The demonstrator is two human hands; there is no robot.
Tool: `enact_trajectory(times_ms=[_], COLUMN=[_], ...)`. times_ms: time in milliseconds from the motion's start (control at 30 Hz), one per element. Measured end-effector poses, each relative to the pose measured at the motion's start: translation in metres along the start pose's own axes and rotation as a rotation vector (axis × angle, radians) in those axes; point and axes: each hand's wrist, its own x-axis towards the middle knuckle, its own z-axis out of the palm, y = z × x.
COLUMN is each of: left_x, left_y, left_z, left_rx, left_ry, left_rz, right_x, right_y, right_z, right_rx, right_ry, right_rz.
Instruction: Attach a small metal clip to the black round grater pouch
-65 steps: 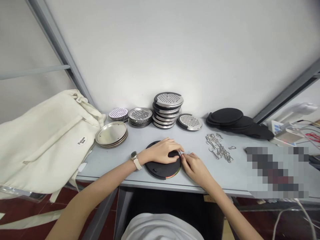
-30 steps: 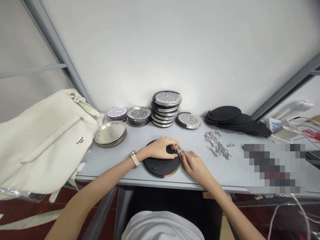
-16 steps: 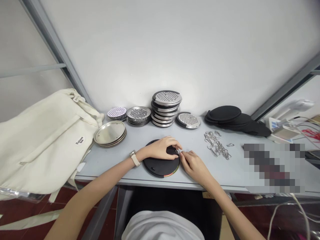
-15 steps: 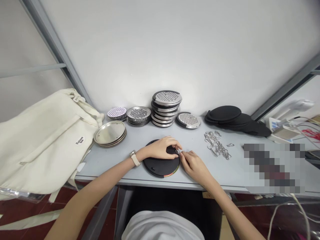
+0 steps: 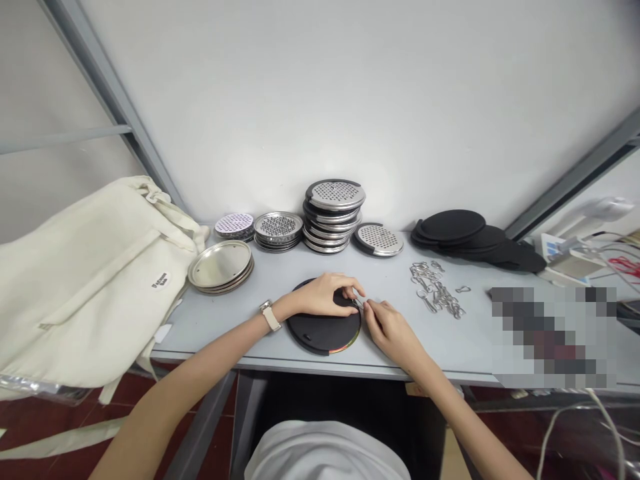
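Observation:
A black round disc [image 5: 320,330] lies flat near the front edge of the table, a thin metallic rim showing at its lower right. My left hand [image 5: 330,295], with a watch on the wrist, rests over its upper part; thumb and bent fingers grip the disc near its right edge. A small metal clip [image 5: 358,303] shows between the two hands, partly hidden by fingers. Just right of the disc, my right hand [image 5: 387,327] is closed in a pinch at the clip's end.
Behind stand a tall stack of graters [image 5: 334,213], lower stacks of grater plates [image 5: 277,230] and metal plates [image 5: 220,267], and a single grater [image 5: 379,239]. Right are loose metal clips [image 5: 436,291] and black round discs [image 5: 450,227]. A cream bag [image 5: 100,280] occupies the left.
My right fingertips have shifted slightly right and up, away from the disc's edge. My left hand stays over the disc; its index finger has lifted slightly. The disc has hardly moved.

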Motion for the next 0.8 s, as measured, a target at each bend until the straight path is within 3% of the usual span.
enact_trajectory(times_ms=[133,400,800], left_x=[0.0003,0.0012,0.0007], left_y=[0.0011,0.0036,0.0014], left_z=[0.0001,0.0003,0.0011], left_rx=[0.009,0.054,-0.001], left_ry=[-0.014,0.003,-0.017], left_rz=[-0.009,0.016,-0.024], right_x=[-0.0009,0.0008,0.0012], right_y=[0.0034,0.0025,0.0019], right_z=[0.0003,0.0021,0.0031], right_rx=[0.036,-0.091,-0.053], right_ry=[0.0,-0.068,-0.088], right_rz=[0.036,-0.083,-0.045])
